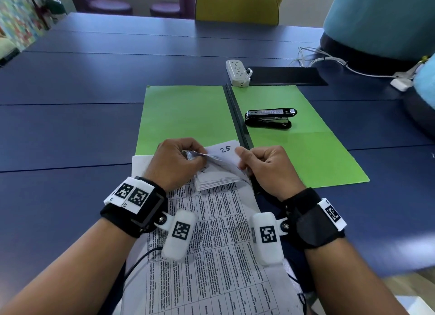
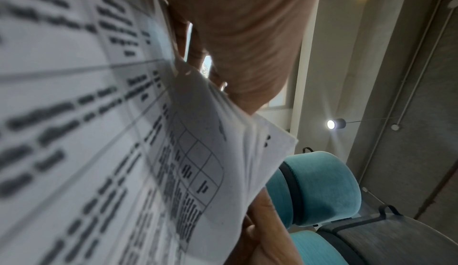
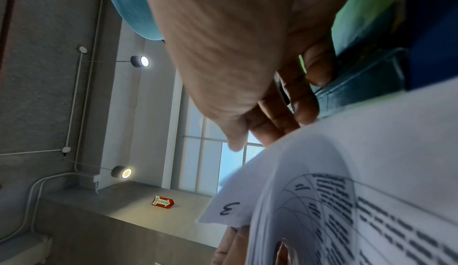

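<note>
Two grips, the left grip (image 1: 176,161) and the right grip (image 1: 268,167), are pinching fanned sheets of the paper stack (image 1: 217,211) lying between and beneath them (25 is showing on top), and a slackening pinch is, I judge, risking sheets slipping out of order or creasing.

Dark blue table (image 1: 70,126), jointed in long panels. Carried directly: open green folder (image 1: 183,112), spread flat at centre; white power strip (image 1: 236,72) just past folder's far edge, just beside flat black mat (image 1: 287,76); white cables (image 1: 326,58) and white adapter (image 1: 400,84) at far right. Carried also stack of printed sheets (image 1: 211,232) at near edge, overlapping folder's near left corner.
</note>
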{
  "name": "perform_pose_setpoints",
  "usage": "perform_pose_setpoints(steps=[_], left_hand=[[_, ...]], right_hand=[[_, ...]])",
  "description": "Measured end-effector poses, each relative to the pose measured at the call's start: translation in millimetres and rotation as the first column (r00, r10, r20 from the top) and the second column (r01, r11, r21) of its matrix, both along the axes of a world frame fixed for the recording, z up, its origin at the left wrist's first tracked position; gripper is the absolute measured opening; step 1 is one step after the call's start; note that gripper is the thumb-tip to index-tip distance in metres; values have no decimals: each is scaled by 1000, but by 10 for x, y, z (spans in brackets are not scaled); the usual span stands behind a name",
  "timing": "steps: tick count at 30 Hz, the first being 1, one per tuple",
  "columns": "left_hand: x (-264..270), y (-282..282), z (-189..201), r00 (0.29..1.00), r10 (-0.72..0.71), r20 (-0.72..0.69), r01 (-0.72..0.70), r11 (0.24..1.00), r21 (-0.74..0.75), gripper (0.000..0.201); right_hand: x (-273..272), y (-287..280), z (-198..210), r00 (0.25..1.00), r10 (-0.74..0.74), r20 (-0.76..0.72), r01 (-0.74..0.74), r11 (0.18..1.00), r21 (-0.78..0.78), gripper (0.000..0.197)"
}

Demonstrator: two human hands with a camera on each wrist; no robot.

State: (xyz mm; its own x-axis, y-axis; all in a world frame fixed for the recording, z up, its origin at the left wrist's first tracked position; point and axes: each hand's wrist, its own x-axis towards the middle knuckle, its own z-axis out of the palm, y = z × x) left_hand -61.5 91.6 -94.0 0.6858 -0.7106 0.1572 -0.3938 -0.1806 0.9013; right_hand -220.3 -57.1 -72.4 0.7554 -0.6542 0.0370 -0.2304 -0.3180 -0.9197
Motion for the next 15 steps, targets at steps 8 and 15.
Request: perform_pose_setpoints(steps=[8,15], left_hand=[[10,7,-11,1000,-3,-7,3,1000,20,12],[13,-2,-21,1000,-6,-11,7,1000,7,12]], right_hand=[[13,-14,-44,999,-35,-31,35,999,-3,18],[16,-9,-31,999,-37,-20,37,999,-6,23]])
